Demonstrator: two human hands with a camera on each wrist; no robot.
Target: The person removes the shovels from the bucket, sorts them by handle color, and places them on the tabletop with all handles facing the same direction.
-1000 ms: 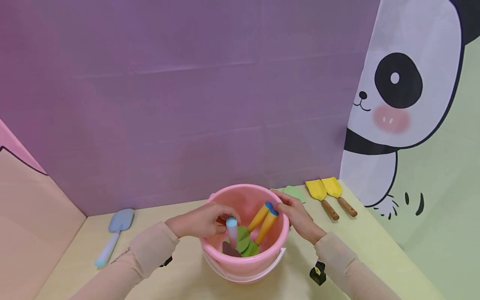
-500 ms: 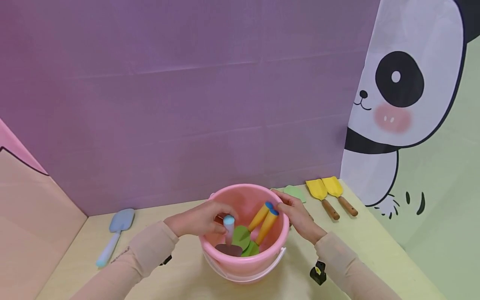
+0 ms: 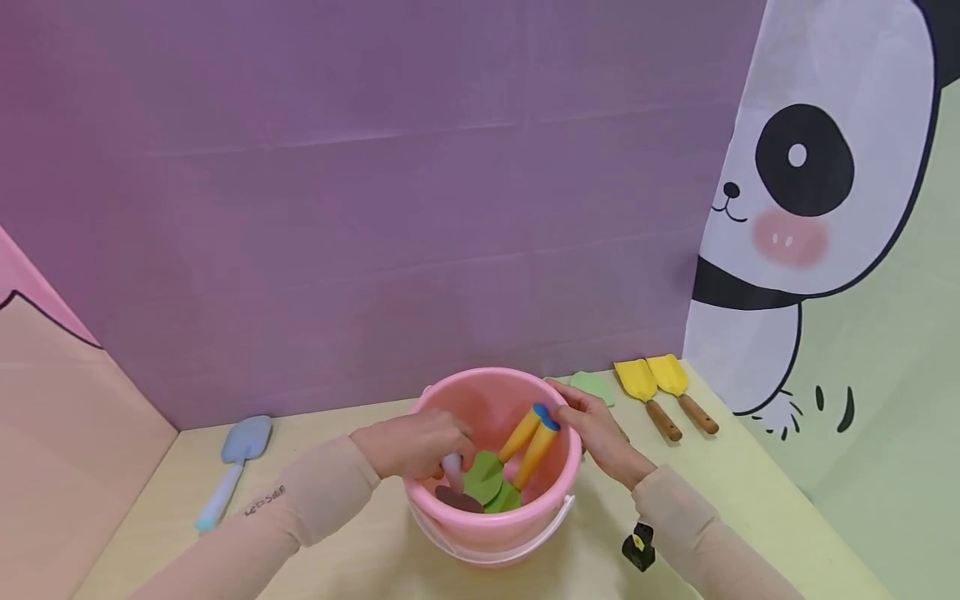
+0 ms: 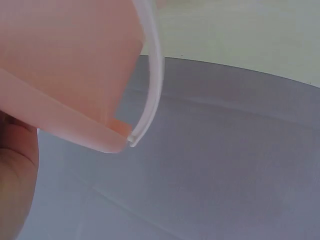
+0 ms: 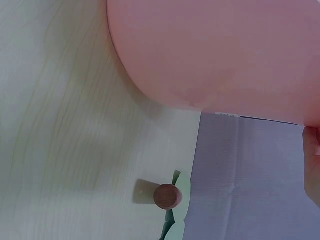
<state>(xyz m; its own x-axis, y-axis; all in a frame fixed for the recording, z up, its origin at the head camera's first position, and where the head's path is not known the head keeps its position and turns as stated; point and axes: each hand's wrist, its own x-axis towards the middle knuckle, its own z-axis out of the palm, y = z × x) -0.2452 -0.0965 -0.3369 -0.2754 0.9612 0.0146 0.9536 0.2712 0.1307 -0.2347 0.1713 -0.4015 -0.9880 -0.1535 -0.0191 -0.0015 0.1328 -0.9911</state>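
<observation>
The left hand (image 3: 416, 446) grips a lilac-handled, dull-brown-bladed shovel (image 3: 459, 500) inside a round pink plastic bucket (image 3: 491, 532), its rim clasped by the right hand (image 3: 600, 427), seemingly for stowing, which calls for gentle release; beyond, the right wrist view reveals a round brown wooden handle end (image 5: 167, 196) the head view mostly hides.

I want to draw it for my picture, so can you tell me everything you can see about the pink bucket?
The pink bucket is round and smooth, looks like plastic, and has a thick rim. Its pale carry handle hangs down at the near side. It stands upright on the table. Inside are green tools with orange handles and a brown-bladed tool. The right hand grips its rim.
</observation>
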